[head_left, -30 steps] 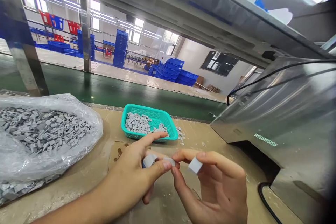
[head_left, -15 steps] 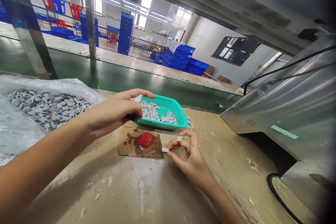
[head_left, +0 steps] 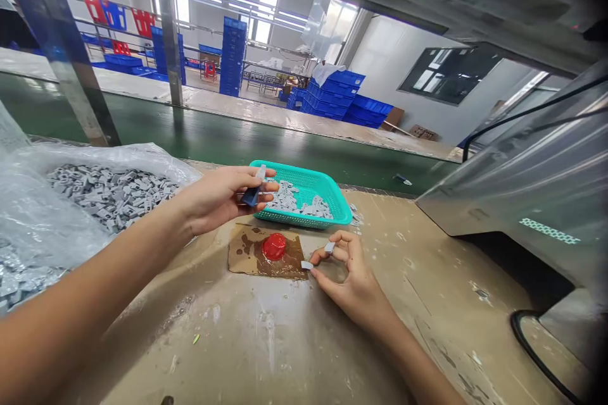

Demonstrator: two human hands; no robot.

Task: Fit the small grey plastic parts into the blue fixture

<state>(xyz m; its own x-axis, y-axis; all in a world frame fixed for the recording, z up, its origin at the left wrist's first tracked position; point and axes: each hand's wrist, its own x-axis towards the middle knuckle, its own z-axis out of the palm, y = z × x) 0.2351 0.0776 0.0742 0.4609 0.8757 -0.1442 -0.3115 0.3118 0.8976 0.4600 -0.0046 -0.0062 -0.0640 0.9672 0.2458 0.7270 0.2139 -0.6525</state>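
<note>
My left hand [head_left: 221, 197] is closed on a dark blue wedge-shaped piece [head_left: 250, 196] with a light grey plastic piece [head_left: 261, 173] at its upper end, in front of the green basket's left side. Whether the two are joined I cannot tell. My right hand [head_left: 354, 275] pinches a small light grey plastic piece [head_left: 307, 265] between thumb and finger. A second grey piece [head_left: 329, 247] sits between other fingers of that hand. Just left of it, a wet red dome-shaped thing [head_left: 274, 246] rests on a stained cardboard piece [head_left: 244, 257].
The green perforated basket [head_left: 339, 202] holds many grey pieces. At the left, a clear plastic bag [head_left: 52, 221] lies open, full of similar pieces. Behind runs a green conveyor belt [head_left: 218, 139]. A metal machine housing [head_left: 517, 183] stands at the right, with a black cable [head_left: 536, 354].
The left hand has turned so its fingers and the dark blue piece show more plainly. The right hand keeps its pinch by the cardboard. The whole view has shifted slightly.
</note>
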